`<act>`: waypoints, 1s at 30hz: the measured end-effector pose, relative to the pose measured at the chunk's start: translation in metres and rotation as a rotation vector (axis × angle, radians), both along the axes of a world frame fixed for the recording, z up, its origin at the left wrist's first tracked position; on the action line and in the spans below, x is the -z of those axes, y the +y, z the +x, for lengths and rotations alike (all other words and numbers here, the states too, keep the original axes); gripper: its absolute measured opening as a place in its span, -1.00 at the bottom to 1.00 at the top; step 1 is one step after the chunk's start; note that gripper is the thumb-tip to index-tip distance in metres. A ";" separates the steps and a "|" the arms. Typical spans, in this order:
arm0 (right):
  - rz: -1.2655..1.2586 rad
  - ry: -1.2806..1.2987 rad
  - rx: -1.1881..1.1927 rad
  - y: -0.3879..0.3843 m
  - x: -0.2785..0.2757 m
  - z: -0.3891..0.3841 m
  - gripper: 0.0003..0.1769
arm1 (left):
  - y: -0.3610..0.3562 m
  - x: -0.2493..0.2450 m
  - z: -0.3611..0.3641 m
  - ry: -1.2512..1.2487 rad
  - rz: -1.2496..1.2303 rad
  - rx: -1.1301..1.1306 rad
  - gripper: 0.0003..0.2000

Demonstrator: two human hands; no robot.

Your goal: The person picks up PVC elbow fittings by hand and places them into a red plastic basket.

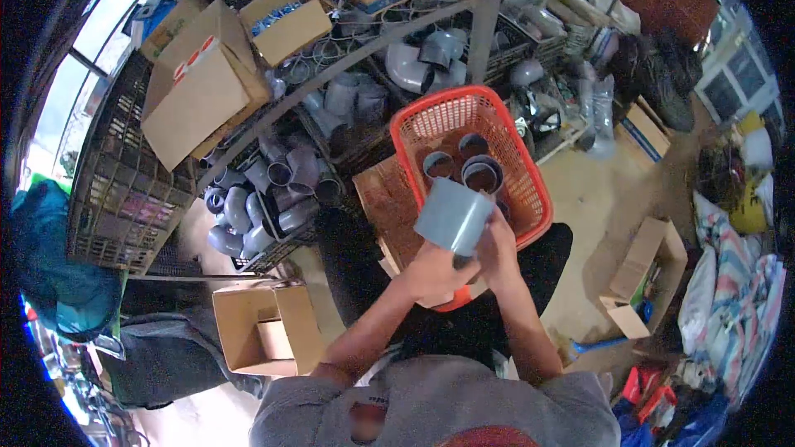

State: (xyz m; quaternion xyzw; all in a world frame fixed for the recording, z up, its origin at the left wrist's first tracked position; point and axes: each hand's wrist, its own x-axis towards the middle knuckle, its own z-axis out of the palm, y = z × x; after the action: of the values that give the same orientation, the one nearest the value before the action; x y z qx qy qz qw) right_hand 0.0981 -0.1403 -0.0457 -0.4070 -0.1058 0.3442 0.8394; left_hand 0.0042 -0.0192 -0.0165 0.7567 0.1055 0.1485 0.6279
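Observation:
A wide grey plastic pipe fitting (453, 217) is held up over the near end of a red plastic basket (403, 145). My left hand (437, 273) grips it from below on the left. Against its right side, my right hand (498, 247) is closed around the edge. Inside the basket stand several smaller grey pipe fittings (474, 146), open ends up. The basket rests above a brown wooden board or box (383, 199), between my knees.
Crates of grey pipe elbows (238, 209) stand at the left, with more fittings (406, 66) beyond a metal rail. An open cardboard box (240, 327) sits at the lower left, another box (633, 273) on the floor at right. A metal post (487, 16) rises behind the basket.

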 end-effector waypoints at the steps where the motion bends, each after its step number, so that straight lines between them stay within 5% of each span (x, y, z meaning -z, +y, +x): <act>1: 0.008 -0.029 0.034 0.000 -0.005 -0.004 -0.04 | 0.006 0.015 0.003 0.007 0.395 0.172 -0.37; 2: 0.013 -0.052 0.068 0.000 -0.006 -0.008 -0.11 | 0.008 0.029 0.001 0.025 0.786 0.346 -0.39; 4: -0.213 -0.100 0.074 0.003 0.000 -0.008 -0.11 | 0.005 0.028 0.001 0.135 0.678 0.370 -0.33; 6: -0.061 0.220 -0.048 -0.002 0.006 -0.014 -0.09 | 0.014 0.025 -0.005 0.258 -0.148 0.416 -0.27; 7: 0.026 0.331 0.076 0.005 0.023 -0.024 -0.05 | 0.011 0.032 -0.009 0.164 -0.500 0.353 -0.27; 8: 0.027 0.334 0.064 0.004 0.035 -0.031 -0.05 | 0.001 0.038 -0.005 0.164 -0.500 0.340 -0.27; 10: 0.166 0.221 0.042 0.013 0.029 -0.041 0.02 | -0.023 0.025 0.011 -0.371 -1.210 0.358 -0.30; 12: 0.072 0.179 0.140 0.015 0.026 -0.042 0.11 | -0.027 0.015 0.013 -0.220 -1.239 0.186 -0.42; 14: -0.033 0.148 0.142 0.009 0.019 -0.045 0.06 | -0.029 0.021 0.014 -0.277 -0.632 0.168 -0.32; 15: 0.001 0.187 0.061 0.002 0.049 -0.039 0.01 | -0.026 0.019 0.014 -0.280 -0.634 0.157 -0.32; 17: -0.090 0.106 0.075 -0.003 0.065 -0.030 -0.01 | -0.014 0.014 0.016 -0.279 0.566 0.009 -0.41; 21: -0.241 -0.096 0.138 -0.006 0.046 -0.036 -0.02 | -0.005 0.018 0.018 -0.153 0.346 0.221 -0.39; 22: -0.244 -0.098 0.137 -0.006 0.050 -0.039 -0.02 | -0.003 0.021 0.019 -0.043 0.112 0.359 -0.38; 24: 0.014 0.066 0.161 -0.003 0.063 -0.044 -0.03 | -0.012 0.025 0.020 0.068 -0.121 0.492 -0.36; 26: 0.031 0.041 0.157 0.001 0.063 -0.043 -0.03 | -0.037 0.032 0.021 -0.246 -0.906 0.293 -0.38; 30: 0.075 -0.091 0.142 0.005 0.060 -0.023 -0.02 | -0.022 0.021 0.017 -0.258 -0.453 0.173 -0.47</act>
State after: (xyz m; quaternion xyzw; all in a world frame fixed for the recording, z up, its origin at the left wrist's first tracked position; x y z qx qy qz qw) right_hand 0.0752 -0.1349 -0.1052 -0.3972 -0.1276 0.2607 0.8706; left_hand 0.0210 -0.0410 -0.0379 0.5782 -0.0099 0.1619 0.7996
